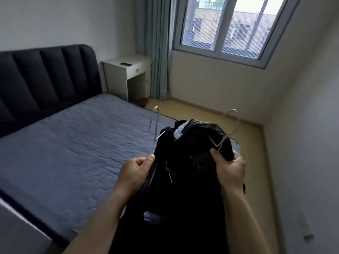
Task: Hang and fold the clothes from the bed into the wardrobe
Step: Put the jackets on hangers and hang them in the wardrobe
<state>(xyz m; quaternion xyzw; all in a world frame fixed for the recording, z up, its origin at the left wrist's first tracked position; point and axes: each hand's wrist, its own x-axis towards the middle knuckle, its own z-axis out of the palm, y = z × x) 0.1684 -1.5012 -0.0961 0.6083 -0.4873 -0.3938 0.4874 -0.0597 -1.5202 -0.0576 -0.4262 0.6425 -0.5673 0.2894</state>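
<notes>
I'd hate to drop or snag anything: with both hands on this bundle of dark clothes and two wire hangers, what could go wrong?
The left hanger and right hanger stick out loose above the dark clothes; their hooks may tangle or snag fabric. The left hand seems only to pinch an edge, so the bundle could slip if the right hand eases.

The bed, a blue-grey quilted mattress against a dark padded headboard, stands on a pale wooden floor, and beside it a white nightstand carries a small dark flat object on its top.
</notes>
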